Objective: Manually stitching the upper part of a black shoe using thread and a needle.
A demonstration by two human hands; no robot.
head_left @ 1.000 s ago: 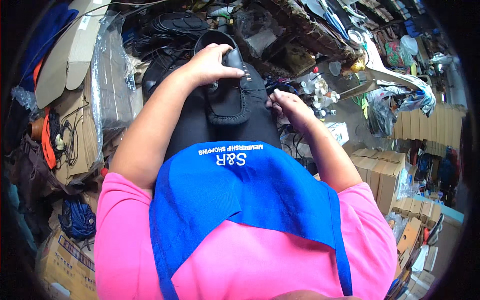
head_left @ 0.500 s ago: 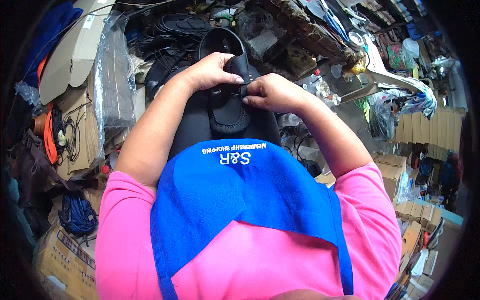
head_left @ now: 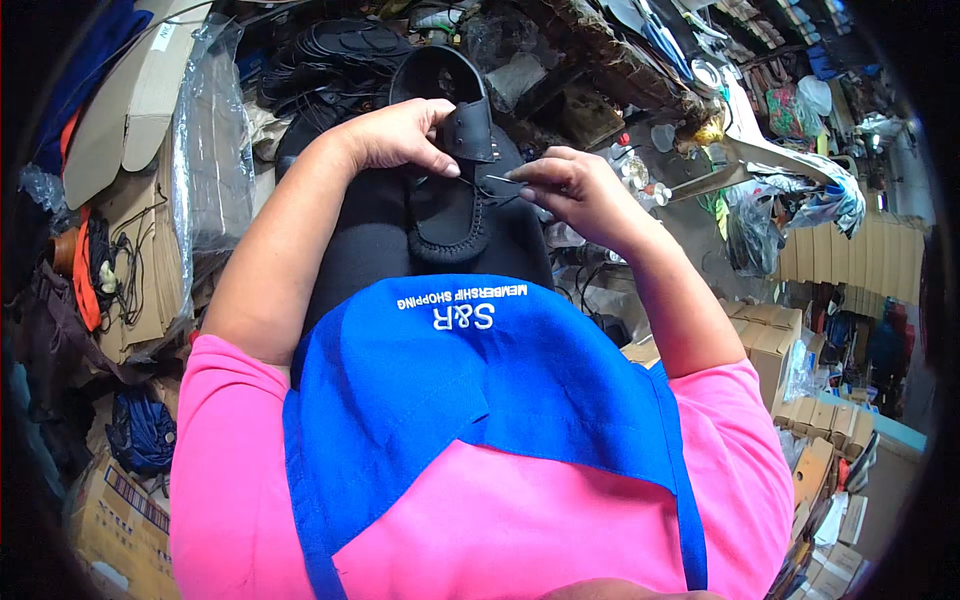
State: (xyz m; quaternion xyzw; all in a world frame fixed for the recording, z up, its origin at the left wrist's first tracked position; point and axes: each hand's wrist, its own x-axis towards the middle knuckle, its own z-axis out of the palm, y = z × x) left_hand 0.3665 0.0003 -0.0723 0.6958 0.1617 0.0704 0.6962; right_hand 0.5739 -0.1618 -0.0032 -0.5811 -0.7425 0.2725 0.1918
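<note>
A black shoe (head_left: 445, 225) lies on my lap, its toe toward me and its heel away. Coarse stitches run round the toe seam. My left hand (head_left: 400, 137) grips the shoe's side near the opening, thumb pressed on the near edge. In my right hand (head_left: 575, 190), just right of the shoe and apart from it, a thin metal needle (head_left: 497, 179) is pinched between thumb and fingers, pointing left at the seam. Dark thread (head_left: 497, 198) shows between the shoe and these fingers.
Black cords and shoe parts (head_left: 345, 50) are heaped beyond my lap. Cardboard sheets (head_left: 120, 110) and clear plastic wrap (head_left: 215, 140) stand at the left. At the right are small bottles (head_left: 640, 180), a plastic bag (head_left: 750, 235) and stacked cardboard boxes (head_left: 760, 330).
My right hand has pulled back to the right from the shoe's edge, and the needle now shows clearly. My left hand still grips the shoe, shifted slightly left.
</note>
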